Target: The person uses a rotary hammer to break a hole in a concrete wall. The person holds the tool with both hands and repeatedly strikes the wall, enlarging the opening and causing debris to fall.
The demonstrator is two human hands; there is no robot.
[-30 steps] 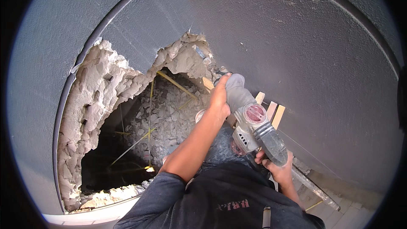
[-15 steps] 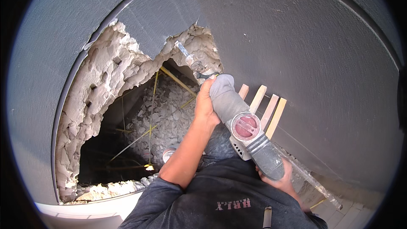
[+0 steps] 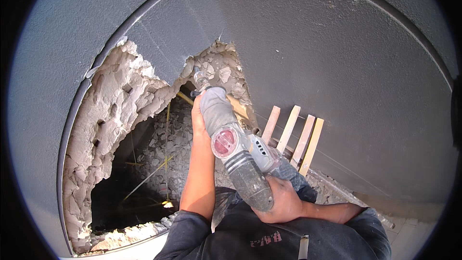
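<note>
A dust-covered grey demolition hammer (image 3: 219, 110) with a round red dial runs aslant before my body. Its chuck and bit (image 3: 199, 79) point up at the broken upper edge of the hole (image 3: 226, 67) in the grey wall; whether the tip touches is unclear. My left hand (image 3: 198, 115) grips the tool near its front, most fingers hidden behind the housing. Around the rear end is my right hand (image 3: 283, 201), closed on the handle.
Jagged masonry (image 3: 115, 96) lines the hole's left side. Inside lie rubble (image 3: 185, 156) and thin yellow-and-grey rods (image 3: 167, 159). Several wooden slats (image 3: 288, 129) stand against the wall to the right. A long bar (image 3: 344, 192) lies at lower right, near tiled floor.
The hammer has swung left, its rear end most of all, and its front has shifted left and slightly down. My right hand, partly hidden before, now shows fully behind the tool.
</note>
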